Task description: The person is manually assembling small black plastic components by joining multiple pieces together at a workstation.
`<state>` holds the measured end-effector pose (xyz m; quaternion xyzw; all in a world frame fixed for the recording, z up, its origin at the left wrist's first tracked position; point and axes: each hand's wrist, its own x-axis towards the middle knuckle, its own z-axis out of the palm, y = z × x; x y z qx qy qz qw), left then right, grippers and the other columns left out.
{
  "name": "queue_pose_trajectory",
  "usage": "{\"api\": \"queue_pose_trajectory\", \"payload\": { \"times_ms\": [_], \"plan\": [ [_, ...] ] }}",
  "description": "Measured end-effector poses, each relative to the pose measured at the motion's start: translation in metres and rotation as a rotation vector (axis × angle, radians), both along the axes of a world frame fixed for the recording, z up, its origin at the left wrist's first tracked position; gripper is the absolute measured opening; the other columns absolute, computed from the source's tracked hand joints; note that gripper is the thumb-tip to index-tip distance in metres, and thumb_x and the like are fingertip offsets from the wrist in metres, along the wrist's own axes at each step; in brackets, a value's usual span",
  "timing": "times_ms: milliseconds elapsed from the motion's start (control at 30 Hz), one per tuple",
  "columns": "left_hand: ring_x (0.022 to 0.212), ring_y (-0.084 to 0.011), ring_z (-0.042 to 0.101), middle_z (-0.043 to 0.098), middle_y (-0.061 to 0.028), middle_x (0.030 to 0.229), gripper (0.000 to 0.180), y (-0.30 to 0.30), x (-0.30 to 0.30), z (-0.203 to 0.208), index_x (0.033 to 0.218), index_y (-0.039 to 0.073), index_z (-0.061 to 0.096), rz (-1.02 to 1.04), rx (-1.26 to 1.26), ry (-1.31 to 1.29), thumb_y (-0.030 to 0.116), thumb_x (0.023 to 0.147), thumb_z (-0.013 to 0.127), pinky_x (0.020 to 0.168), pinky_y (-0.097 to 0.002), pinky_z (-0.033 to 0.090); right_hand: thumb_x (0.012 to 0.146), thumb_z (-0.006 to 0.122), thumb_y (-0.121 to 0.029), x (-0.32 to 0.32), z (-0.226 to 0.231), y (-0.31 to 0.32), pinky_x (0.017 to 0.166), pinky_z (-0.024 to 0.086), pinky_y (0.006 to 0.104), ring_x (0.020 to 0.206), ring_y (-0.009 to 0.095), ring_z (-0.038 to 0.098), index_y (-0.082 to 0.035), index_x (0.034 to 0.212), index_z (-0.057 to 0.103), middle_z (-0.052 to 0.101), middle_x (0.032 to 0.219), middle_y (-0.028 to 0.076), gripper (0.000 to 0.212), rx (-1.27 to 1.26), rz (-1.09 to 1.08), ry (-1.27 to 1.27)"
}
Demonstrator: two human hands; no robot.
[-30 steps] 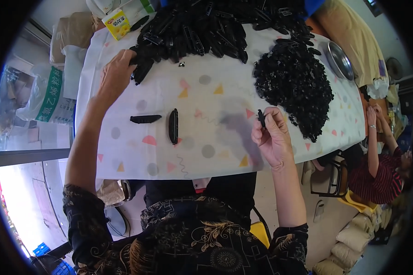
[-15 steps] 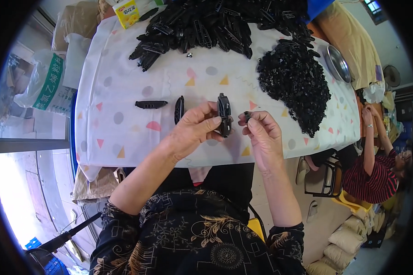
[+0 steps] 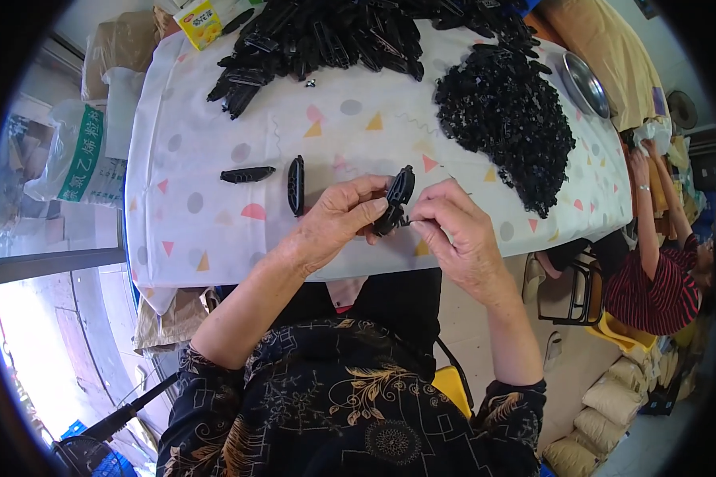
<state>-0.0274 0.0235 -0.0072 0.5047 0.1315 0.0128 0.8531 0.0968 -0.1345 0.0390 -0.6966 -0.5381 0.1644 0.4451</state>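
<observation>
My left hand [image 3: 338, 219] is closed on a long, narrow black plastic part [image 3: 402, 186], which tilts up to the right above the near side of the table. Thumb and forefinger of my right hand [image 3: 463, 242] pinch a small black piece [image 3: 406, 222] at the lower right side of that part; its exact shape is too small to make out. To the left, two similar black plastic parts lie on the cloth: one crosswise [image 3: 247, 174], the other lengthwise [image 3: 296, 186].
A heap of long black parts [image 3: 326, 44] covers the far side. Small black pieces [image 3: 509, 119] are piled at the right, near a metal bowl [image 3: 585, 86]. A yellow box [image 3: 199, 24] stands far left. Another person [image 3: 652, 290] sits at the right beyond the patterned tablecloth [image 3: 207, 119].
My right hand has moved in with the small piece, from beside the held part to its lower edge. The held part has tilted to the right. My view has shifted slightly.
</observation>
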Motion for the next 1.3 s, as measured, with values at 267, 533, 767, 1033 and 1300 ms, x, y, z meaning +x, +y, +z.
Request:
{"api": "queue_pose_trajectory", "payload": {
  "times_ms": [267, 533, 767, 1033, 1300],
  "plan": [
    [0.076, -0.0064, 0.054, 0.059, -0.0016, 0.088, 0.029, -0.008, 0.008, 0.002, 0.121, 0.000, 0.055, -0.102, 0.229, 0.085, 0.008, 0.094, 0.048, 0.063, -0.0215, 0.048, 0.072, 0.067, 0.008, 0.014, 0.006, 0.001, 0.063, 0.047, 0.0286, 0.073, 0.021, 0.055, -0.002, 0.088, 0.060, 0.051, 0.086, 0.008, 0.021, -0.111, 0.144, -0.240],
    [0.079, -0.0085, 0.057, 0.060, -0.0031, 0.093, 0.027, -0.011, 0.011, -0.006, 0.120, 0.001, 0.052, 0.001, 0.184, 0.057, 0.003, 0.094, 0.046, 0.069, -0.0245, 0.052, 0.072, 0.070, 0.005, 0.022, -0.028, 0.008, 0.067, 0.046, 0.0272, 0.076, 0.015, 0.054, -0.006, 0.103, 0.060, 0.053, 0.086, 0.004, 0.035, -0.015, 0.010, 0.019],
    [0.089, -0.0130, 0.059, 0.060, -0.0079, 0.103, 0.051, -0.023, 0.019, -0.004, 0.132, 0.004, 0.032, -0.004, 0.333, -0.023, -0.006, 0.087, 0.052, 0.074, -0.0266, 0.051, 0.082, 0.065, 0.000, 0.019, -0.050, 0.008, 0.085, 0.047, 0.0264, 0.094, 0.012, 0.057, 0.001, 0.128, 0.044, 0.060, 0.106, 0.006, 0.050, -0.054, -0.122, 0.969],
    [0.101, -0.0165, 0.057, 0.055, -0.0121, 0.121, 0.073, -0.029, 0.038, -0.005, 0.145, 0.013, 0.015, 0.068, 0.160, 0.030, -0.012, 0.085, 0.049, 0.085, -0.0301, 0.049, 0.084, 0.063, 0.000, 0.022, -0.049, 0.010, 0.084, 0.048, 0.0265, 0.093, 0.011, 0.058, 0.001, 0.122, 0.049, 0.060, 0.101, 0.005, 0.040, 0.009, -0.168, 1.012],
    [0.103, -0.0320, 0.061, 0.056, -0.0153, 0.116, 0.056, -0.032, 0.046, -0.013, 0.134, 0.012, 0.037, 0.031, 0.525, -0.058, -0.005, 0.083, 0.052, 0.086, -0.0377, 0.050, 0.083, 0.060, 0.002, 0.013, -0.046, 0.000, 0.071, 0.048, 0.0216, 0.084, 0.009, 0.058, -0.001, 0.110, 0.054, 0.058, 0.094, 0.003, 0.027, 0.012, -0.338, 0.827]
  ]
}}
